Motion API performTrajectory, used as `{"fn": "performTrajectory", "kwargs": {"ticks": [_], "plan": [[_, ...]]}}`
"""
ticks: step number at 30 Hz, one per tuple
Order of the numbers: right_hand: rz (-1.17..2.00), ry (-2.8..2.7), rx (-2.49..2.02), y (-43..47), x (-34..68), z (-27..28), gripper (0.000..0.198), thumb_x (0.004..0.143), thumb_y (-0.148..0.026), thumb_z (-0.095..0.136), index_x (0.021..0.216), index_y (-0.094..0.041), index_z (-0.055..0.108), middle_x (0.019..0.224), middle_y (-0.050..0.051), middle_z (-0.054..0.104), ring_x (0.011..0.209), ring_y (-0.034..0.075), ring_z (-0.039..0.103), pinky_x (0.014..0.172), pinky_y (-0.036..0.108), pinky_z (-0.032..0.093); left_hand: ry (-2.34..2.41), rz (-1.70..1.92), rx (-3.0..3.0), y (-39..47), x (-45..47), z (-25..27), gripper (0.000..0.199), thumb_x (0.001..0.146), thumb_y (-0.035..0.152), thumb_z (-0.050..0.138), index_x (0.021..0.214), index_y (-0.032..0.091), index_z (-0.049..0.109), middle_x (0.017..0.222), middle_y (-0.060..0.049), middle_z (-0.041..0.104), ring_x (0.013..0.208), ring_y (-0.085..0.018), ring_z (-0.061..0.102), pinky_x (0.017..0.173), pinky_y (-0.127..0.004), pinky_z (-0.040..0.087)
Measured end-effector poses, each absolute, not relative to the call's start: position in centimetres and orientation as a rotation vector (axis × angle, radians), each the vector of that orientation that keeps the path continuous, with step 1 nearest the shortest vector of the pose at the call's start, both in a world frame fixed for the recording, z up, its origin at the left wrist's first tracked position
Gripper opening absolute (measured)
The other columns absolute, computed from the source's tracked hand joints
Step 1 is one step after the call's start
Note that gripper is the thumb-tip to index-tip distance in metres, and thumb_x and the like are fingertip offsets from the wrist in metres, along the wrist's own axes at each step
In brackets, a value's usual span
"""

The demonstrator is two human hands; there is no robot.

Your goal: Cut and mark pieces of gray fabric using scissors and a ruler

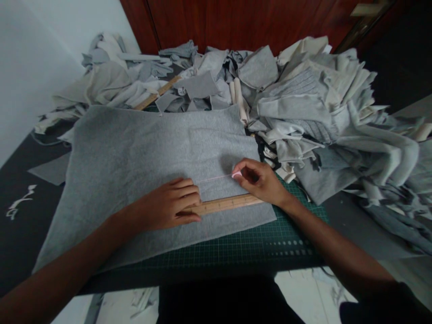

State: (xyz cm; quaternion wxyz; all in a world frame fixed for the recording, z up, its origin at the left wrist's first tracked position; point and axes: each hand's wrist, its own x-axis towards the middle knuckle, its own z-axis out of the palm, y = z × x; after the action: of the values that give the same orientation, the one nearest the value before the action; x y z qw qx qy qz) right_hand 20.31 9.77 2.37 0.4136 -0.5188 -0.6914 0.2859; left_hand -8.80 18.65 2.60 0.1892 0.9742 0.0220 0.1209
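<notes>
A grey knit fabric piece (135, 144) lies spread on a green cutting mat (229, 245). Across its lower part runs a wooden ruler (222, 204). My left hand (175, 204) is closed on the ruler's left end, thumb below and fingers above, and hides that end. Between thumb and fingertips, my right hand (258, 180) pinches a small pink piece of tailor's chalk (236, 174) against the fabric. A thin pink line (216, 177) stretches leftward from the chalk, above the ruler. The right hand's lower edge rests by the ruler's right end.
Heaps of grey and cream fabric scraps (303, 99) crowd the back and right of the table. Another scrap pile (108, 81) sits at the back left, near a second wooden ruler (158, 93). White strips (22, 202) lie on the dark tabletop (20, 171). Behind stands a red-brown door (219, 22).
</notes>
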Motion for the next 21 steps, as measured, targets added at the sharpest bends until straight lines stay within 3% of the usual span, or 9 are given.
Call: {"fn": "performTrajectory", "kwargs": {"ticks": [7, 13, 21], "plan": [[0.670, -1.777, -1.281, 9.6, 20.2, 2.4, 0.002, 0.095, -0.019, 0.066, 0.094, -0.019, 0.067, 0.073, -0.004, 0.054, 0.058, 0.009, 0.044, 0.052, 0.025, 0.034, 0.119, 0.326, 2.720, 18.0, -8.7, 2.6, 0.024, 0.101, 0.039, 0.065, 0.089, 0.019, 0.062, 0.087, -0.003, 0.065, 0.088, -0.021, 0.057, 0.083, -0.033, 0.042], [0.990, -1.319, -1.206, 10.5, 21.6, 1.5, 0.012, 0.095, -0.033, 0.068, 0.093, -0.023, 0.063, 0.064, -0.007, 0.043, 0.052, 0.009, 0.035, 0.047, 0.026, 0.026, 0.149, 0.359, 2.753, 17.8, -8.4, 2.5, 0.020, 0.101, 0.034, 0.064, 0.088, 0.019, 0.061, 0.084, -0.002, 0.063, 0.086, -0.021, 0.056, 0.084, -0.033, 0.043], [1.114, -1.023, -1.151, 11.1, 22.6, 1.7, 0.023, 0.086, -0.039, 0.075, 0.088, -0.025, 0.057, 0.069, -0.007, 0.044, 0.051, 0.008, 0.031, 0.045, 0.026, 0.023, 0.232, 0.390, 2.752, 17.2, -7.9, 2.4, 0.016, 0.099, 0.030, 0.063, 0.087, 0.020, 0.060, 0.084, -0.001, 0.063, 0.085, -0.020, 0.056, 0.083, -0.034, 0.045]]}}
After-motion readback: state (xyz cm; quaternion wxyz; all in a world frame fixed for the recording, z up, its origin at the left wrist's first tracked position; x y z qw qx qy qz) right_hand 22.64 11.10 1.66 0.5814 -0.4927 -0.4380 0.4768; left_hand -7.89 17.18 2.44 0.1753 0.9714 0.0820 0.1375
